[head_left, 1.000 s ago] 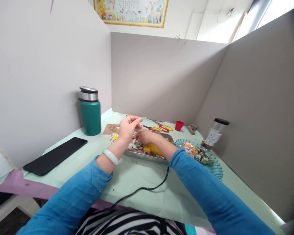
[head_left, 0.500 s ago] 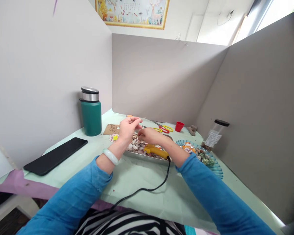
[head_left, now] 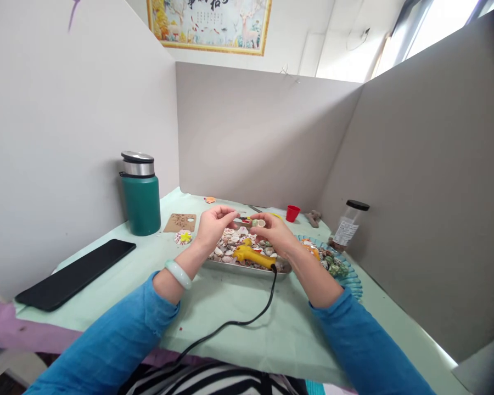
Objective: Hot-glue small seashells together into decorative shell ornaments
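My left hand (head_left: 214,224) hovers over the metal tray (head_left: 247,268) with its fingers pinched on something too small to make out. My right hand (head_left: 271,233) is raised beside it, pinching a small pale shell (head_left: 260,223) at the fingertips. The two hands almost touch above the tray. Several small shells (head_left: 230,244) fill the tray, and a yellow glue gun (head_left: 253,256) lies on them with its black cord (head_left: 230,323) trailing toward me.
A green flask (head_left: 140,196) stands at the left, a black phone (head_left: 72,272) lies nearer me. A blue glass dish (head_left: 349,280) of shells sits right of the tray, with a clear jar (head_left: 348,225), a red cup (head_left: 292,213) and a brown card (head_left: 180,223) around. Grey partitions wall the desk.
My right hand rose out of the tray with a small shell and came up to my left hand. The view shifted slightly up and right.
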Available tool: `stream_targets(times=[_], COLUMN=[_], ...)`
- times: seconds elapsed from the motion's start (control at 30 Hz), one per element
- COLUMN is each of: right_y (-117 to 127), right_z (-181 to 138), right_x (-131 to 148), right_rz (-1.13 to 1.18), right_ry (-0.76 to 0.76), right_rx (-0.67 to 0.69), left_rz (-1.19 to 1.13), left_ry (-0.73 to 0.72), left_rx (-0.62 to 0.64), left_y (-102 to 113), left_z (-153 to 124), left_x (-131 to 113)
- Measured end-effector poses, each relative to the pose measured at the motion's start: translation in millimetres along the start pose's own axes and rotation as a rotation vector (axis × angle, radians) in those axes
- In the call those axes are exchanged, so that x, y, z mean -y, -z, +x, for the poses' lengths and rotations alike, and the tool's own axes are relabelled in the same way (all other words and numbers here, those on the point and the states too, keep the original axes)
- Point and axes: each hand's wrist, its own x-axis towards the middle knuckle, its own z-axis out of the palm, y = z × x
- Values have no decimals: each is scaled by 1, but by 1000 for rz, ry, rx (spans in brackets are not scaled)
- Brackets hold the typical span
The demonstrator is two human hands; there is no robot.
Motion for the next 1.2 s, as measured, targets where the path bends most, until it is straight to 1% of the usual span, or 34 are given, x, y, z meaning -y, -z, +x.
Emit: stream_targets(times=[0.1,0.2,0.33,0.4,0.5,0.6,0.73,0.83,0.97,1.1,1.2], right_y=[1,0,-2,-2,-3,-5,-5,-4,-4,-5,-5], right_z=[-3,-5,-6,-7,-9,-10,-12,-12,-13,-15,-17], right_x=[0,0,-3,-5,-7,-9,-10,-10,-11,-12,-7], right_rz=[35,12,-189,-312,-450,-536,-598,-631,-652,-572,-412], right_ry=[30,53,96,152,238,343,461,521,574,517,444], right_rx=[-1,-20,-89,-124,-165,-228,-271,-291,-295,-301,-243], left_rz=[23,40,86,153,321,490,619,652,659,672,704], left_ry=[-3,0,-42,-94,-193,-306,-505,-593,-621,-658,-674], left_rx=[18,19,34,42,42,24,25,19,-9,-29,-24], left_y=[-3,-5,-5,-4,-1,-1,-1,-1,0,-1,-1], left_z=[-1,-2,-3,-3,-5,-8,-11,-11,-11,-12,-13], left_x=[1,2,4,8,13,14,13,13,13,10,9])
